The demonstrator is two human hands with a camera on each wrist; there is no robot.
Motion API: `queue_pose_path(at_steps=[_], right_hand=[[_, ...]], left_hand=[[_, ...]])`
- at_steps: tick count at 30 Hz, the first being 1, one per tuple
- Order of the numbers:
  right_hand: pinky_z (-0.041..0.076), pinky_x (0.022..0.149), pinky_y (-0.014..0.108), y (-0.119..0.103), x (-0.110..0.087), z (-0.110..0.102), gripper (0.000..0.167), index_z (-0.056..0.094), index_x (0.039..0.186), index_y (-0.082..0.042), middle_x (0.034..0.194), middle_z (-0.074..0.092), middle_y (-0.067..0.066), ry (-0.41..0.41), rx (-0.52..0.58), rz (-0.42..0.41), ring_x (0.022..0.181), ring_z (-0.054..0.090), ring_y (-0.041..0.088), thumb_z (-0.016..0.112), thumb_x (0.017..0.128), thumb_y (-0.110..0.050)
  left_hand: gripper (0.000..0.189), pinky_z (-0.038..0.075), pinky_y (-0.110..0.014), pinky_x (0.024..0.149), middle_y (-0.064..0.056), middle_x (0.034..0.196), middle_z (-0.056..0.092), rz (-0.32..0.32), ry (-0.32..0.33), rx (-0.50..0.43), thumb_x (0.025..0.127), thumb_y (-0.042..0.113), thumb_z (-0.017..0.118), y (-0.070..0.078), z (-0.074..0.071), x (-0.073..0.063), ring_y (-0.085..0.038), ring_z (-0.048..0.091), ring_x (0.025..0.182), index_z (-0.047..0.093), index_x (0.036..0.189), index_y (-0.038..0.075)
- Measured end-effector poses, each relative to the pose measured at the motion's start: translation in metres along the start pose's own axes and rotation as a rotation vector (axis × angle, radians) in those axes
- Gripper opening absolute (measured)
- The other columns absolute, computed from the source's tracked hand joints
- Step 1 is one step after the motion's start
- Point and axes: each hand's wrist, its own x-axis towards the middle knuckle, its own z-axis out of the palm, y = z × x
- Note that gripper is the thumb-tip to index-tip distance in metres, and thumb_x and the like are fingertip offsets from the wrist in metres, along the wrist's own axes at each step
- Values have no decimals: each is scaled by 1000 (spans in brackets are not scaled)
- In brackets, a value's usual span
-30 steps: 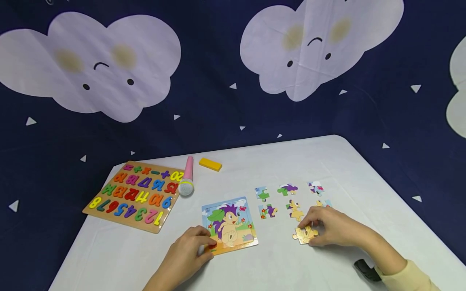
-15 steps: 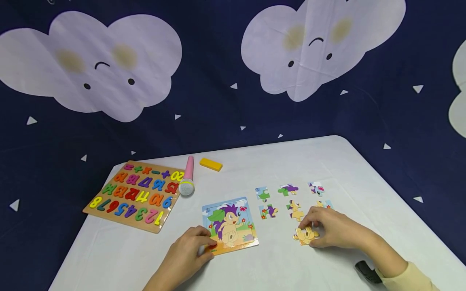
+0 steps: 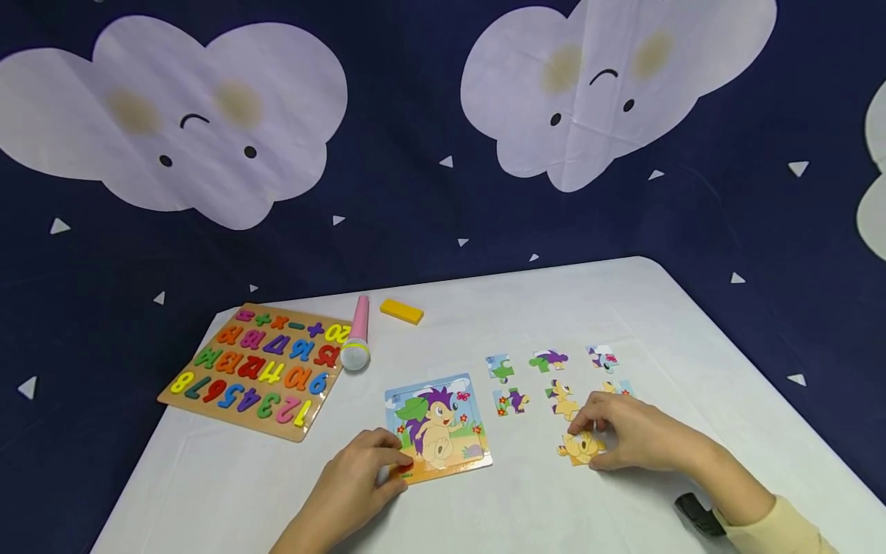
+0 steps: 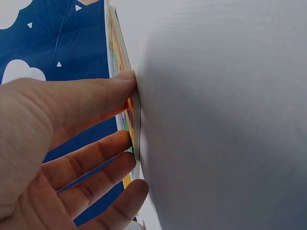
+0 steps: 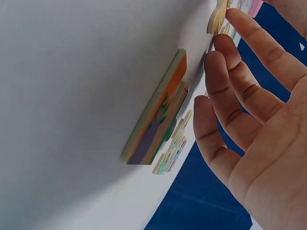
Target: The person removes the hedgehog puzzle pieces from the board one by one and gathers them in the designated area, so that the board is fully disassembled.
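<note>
At the near left corner of a square hedgehog puzzle board (image 3: 460,454), my left hand (image 3: 356,469) holds the board, thumb along the near edge and index finger over the picture. In the left wrist view the thumb (image 4: 110,88) meets the board's thin edge. My right hand (image 3: 640,435) pinches a cream-yellow puzzle piece (image 3: 581,448) between thumb and index finger, low at the table. Its other fingers (image 5: 216,91) spread loosely. Beneath that hand lies an orange and purple puzzle piece (image 5: 156,120), hidden in the head view.
Several loose puzzle pieces, among them a green-and-purple one (image 3: 549,360) and a hedgehog-face one (image 3: 563,398), lie right of the board. A number board (image 3: 256,369), pink toy microphone (image 3: 356,338) and yellow block (image 3: 401,311) stand farther back. A black object (image 3: 697,514) lies near the right sleeve.
The head view has shifted very slightly. Both hands keep their places, the left at the board and the right on the yellow puzzle piece.
</note>
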Motion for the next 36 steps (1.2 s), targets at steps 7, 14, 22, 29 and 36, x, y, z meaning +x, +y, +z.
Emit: queue_pose_path(at_steps=[7,14,22,29,36], right_hand=[[50,77,25,-2,4,-6,34,78,109,-34,101,66,-21,21,16,-12,90,55,0,93,81,-44],[53,76,24,-13,21,-9,20,80,107,-27,99,68,-17,31,13,-48,87,58,1,87,91,-35],[56,79,26,-45,54,0,21,80,113,-22,104,72,-12,22,-18,-92,92,64,7,84,93,-27],[58,85,31,-80,82,17,35,78,124,-17,111,73,-8,-12,-31,-115,99,66,10,86,92,-29],[55,80,27,-111,107,34,40,78,126,-15,110,72,-4,-32,-46,-163,92,64,11,87,90,-29]], left_hand=[[22,64,-41,89,5,113,73,14,-6,11,84,26,93,-1,-1,1,-12,66,104,87,105,23],[26,64,-41,90,6,114,71,40,-11,-8,83,26,94,-6,-4,4,-11,66,104,86,108,23],[70,60,-51,105,-4,142,67,-3,21,-18,75,35,99,-15,-7,7,-28,67,131,73,137,15],[101,48,-62,118,-14,167,48,-111,-56,-113,72,40,101,-20,-8,9,-40,50,152,54,157,11],[102,42,-65,121,-13,172,41,-121,-137,-169,75,44,99,-26,-9,10,-41,43,157,53,158,6]])
